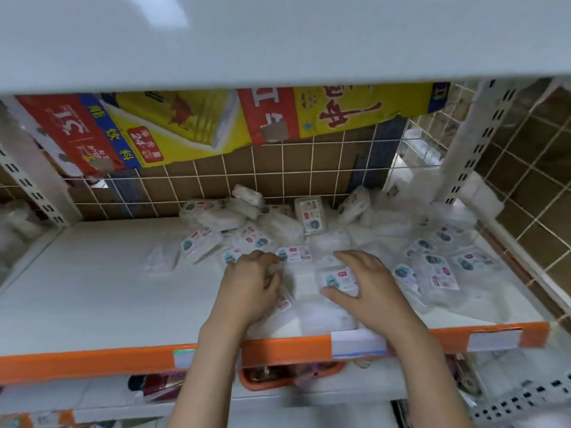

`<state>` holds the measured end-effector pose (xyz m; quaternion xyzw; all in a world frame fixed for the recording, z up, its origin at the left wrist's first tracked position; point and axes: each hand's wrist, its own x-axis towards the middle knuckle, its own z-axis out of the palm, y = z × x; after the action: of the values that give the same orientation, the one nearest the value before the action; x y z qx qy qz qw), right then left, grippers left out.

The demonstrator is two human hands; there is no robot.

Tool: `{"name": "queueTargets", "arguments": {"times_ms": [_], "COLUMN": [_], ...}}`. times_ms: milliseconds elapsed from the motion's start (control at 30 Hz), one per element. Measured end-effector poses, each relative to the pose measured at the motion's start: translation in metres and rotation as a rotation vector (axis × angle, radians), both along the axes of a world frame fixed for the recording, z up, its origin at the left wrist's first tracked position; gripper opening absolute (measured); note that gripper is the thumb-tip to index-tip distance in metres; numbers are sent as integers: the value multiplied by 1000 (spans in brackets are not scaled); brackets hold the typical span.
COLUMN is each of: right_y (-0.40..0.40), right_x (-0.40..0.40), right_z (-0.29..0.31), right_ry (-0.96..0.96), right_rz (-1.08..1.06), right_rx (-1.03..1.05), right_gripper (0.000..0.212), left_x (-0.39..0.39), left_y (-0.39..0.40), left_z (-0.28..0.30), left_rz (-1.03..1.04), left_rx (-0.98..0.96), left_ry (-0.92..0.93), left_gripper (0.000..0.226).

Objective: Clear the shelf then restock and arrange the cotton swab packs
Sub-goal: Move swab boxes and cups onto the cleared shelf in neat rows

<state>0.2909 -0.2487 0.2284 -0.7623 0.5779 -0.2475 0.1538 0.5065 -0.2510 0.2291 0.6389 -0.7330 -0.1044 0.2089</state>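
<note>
Several clear cotton swab packs with blue and red labels lie in a loose heap [278, 223] on the white shelf [102, 282], spread from its middle to its right side. My left hand [251, 282] rests curled over packs near the front middle, fingers bent down onto them. My right hand [363, 284] grips one labelled pack [335, 278] between thumb and fingers, just right of the left hand. More packs [438, 267] lie scattered at the right. One pack [310, 214] stands upright against the back grid.
The shelf's left half is bare white board. An orange front strip [117, 359] carries white price tags [358, 342]. A wire grid with colourful cardboard [185, 125] forms the back. Another shelf board [278, 38] hangs close overhead. Slotted uprights [466, 143] flank the bay; goods sit on the lower shelf [290, 375].
</note>
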Motion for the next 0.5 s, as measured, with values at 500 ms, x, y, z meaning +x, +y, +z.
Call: {"name": "queueTargets", "arguments": {"times_ms": [500], "right_y": [-34], "right_x": [12], "right_z": [-14], "right_ry": [-55], "right_rz": [59], "right_rx": [96], "right_gripper": [70], "left_x": [25], "left_y": [10], "left_z": [-2], "left_rz": [165], "left_rx": [-40], "left_ry": [-5], "left_gripper": [54]}}
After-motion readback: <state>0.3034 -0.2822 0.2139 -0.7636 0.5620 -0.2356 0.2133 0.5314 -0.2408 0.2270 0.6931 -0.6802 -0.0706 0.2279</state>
